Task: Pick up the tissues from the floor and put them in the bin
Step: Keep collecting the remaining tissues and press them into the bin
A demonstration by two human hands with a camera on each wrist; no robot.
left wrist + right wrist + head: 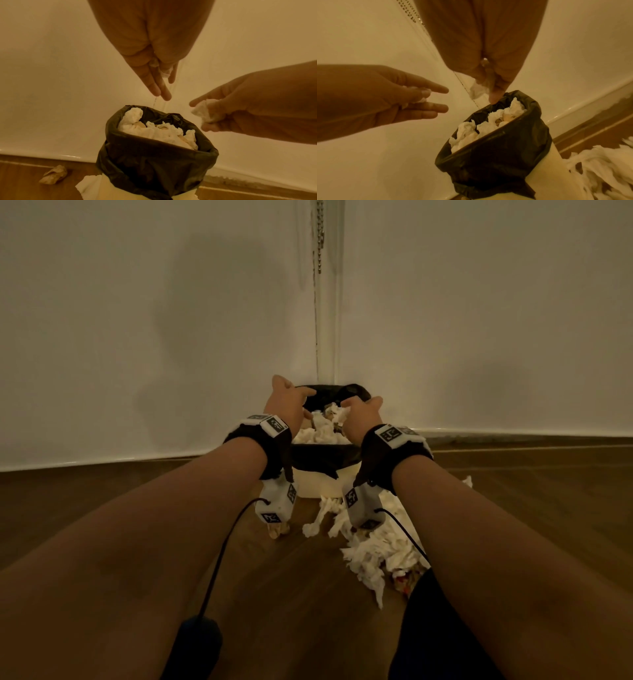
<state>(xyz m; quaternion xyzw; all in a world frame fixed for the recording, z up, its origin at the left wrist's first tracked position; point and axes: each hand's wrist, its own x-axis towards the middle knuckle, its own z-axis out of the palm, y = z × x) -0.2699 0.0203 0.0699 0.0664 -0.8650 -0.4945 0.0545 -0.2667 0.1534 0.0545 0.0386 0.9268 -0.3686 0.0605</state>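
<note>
Tissues [205,111] clutched in right hand [240,106]; left hand [152,56], wrist-view only, pinches a scrap [164,71] above bin [154,159]

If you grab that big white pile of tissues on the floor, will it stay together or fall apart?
Probably fall apart. The pile of tissues looks like loose, crumpled shreds, so bits would likely trail or drop. It seems very light and floppy: the tissue in the right hand just scrunches up. It shouldn't roll or break.
</note>
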